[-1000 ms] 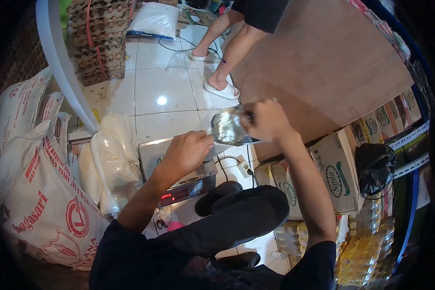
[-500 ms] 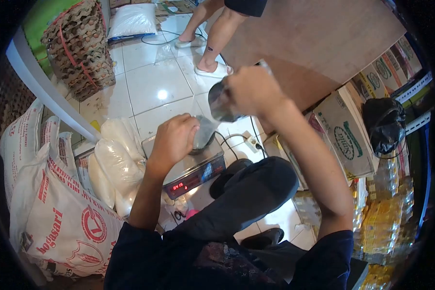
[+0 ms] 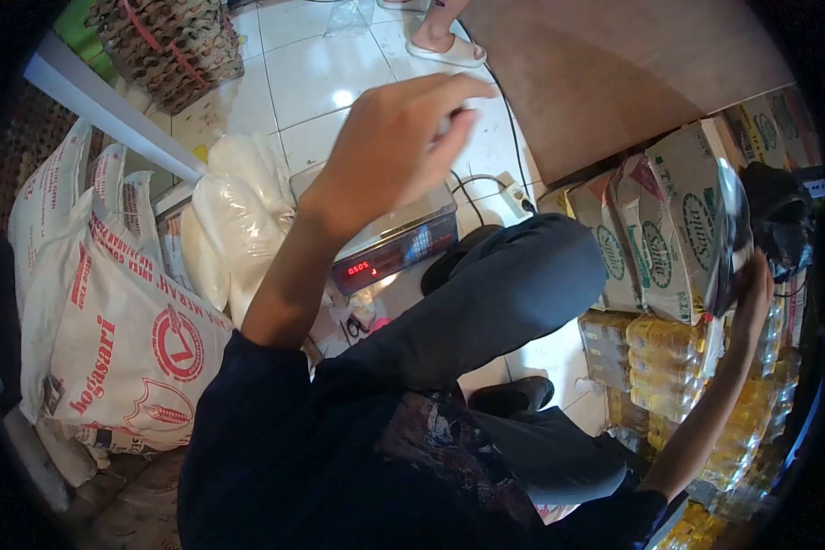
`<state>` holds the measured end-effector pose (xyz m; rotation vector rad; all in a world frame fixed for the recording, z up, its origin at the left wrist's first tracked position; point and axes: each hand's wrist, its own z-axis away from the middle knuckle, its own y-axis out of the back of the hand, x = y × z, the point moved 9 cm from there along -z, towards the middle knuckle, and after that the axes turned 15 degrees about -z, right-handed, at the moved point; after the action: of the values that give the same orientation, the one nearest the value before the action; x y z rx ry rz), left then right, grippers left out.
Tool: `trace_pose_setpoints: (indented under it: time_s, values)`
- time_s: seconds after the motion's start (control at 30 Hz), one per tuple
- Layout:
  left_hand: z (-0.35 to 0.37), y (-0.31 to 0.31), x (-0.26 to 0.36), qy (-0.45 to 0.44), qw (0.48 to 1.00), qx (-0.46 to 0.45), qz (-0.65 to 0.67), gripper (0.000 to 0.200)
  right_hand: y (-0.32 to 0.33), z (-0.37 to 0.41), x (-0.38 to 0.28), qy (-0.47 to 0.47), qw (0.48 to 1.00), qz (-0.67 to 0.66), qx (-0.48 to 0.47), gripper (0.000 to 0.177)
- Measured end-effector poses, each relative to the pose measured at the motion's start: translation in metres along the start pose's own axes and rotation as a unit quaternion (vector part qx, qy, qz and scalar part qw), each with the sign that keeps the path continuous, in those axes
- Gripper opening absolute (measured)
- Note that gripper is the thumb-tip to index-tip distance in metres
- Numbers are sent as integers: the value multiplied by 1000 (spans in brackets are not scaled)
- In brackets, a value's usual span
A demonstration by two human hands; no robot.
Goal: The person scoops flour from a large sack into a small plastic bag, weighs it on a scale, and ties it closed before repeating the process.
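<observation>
Raised over the digital scale [image 3: 396, 253], my left hand [image 3: 396, 147] has its thumb and index finger stretched forward and apart; something pale and blurred shows between them, too unclear to name. The scale has a red lit display, and the top of its pan is mostly hidden behind this hand. My right hand [image 3: 750, 280] is far out at the right, beside the cartons and a black plastic bag [image 3: 779, 220]. It is on a shiny dark metal scoop [image 3: 726, 247], which is partly blurred.
Filled clear bags [image 3: 238, 215] and large printed sacks [image 3: 142, 367] stand at the left. Egg trays [image 3: 170, 50] are stacked at the upper left. Cartons [image 3: 697, 220] and bottles of yellow oil [image 3: 665, 367] line the right. Another person's sandalled foot [image 3: 447, 50] is at the top.
My right hand has swung from above the scale to the far right with the scoop. My left hand has risen and moved forward from the bag on the pan. The view has shifted, and the display reading changed.
</observation>
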<state>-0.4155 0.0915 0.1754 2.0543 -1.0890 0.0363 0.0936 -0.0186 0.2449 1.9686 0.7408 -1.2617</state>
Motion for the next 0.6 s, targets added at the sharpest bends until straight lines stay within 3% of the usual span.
trace_pose_setpoints:
  time_s: [0.03,0.07,0.1,0.17,0.23,0.3,0.33,0.37,0.4,0.43,0.53,0.57,0.6]
  values:
    - [-9,-3,16,-22,1000,4,11,21,32,9,24,-65,995,-42,-67,28]
    - [-20,-9,34,-63,996,35,50,20,44,37,22,-28,998,13,55,29]
    - [-32,-15,55,-106,988,67,93,20,76,44,51,-59,998,13,7,30]
    - [-56,-29,114,-178,973,81,121,12,91,82,66,-71,993,85,29,31]
    - [-75,-59,177,-265,949,49,166,11,97,117,94,-141,983,71,91,30]
    - [-86,-90,245,-347,916,9,200,13,87,142,116,-202,977,3,74,29]
    - [-90,-112,275,-373,901,-45,219,13,118,144,160,-245,969,32,33,33]
    - [-91,-137,302,-401,880,-96,234,14,113,151,158,-241,969,31,51,35]
    - [-91,-161,330,-431,857,-143,245,15,114,150,156,-202,970,125,54,34]
    - [-90,-186,351,-444,844,-168,248,16,116,152,182,-230,970,79,2,31]
    - [-76,-264,381,-452,830,-233,226,17,91,152,171,-179,976,107,-58,26]
    - [-66,-288,379,-450,820,-268,231,17,93,153,182,-209,960,165,-90,23]
    - [-56,-312,372,-442,810,-306,233,18,93,155,195,-202,969,115,-83,21]
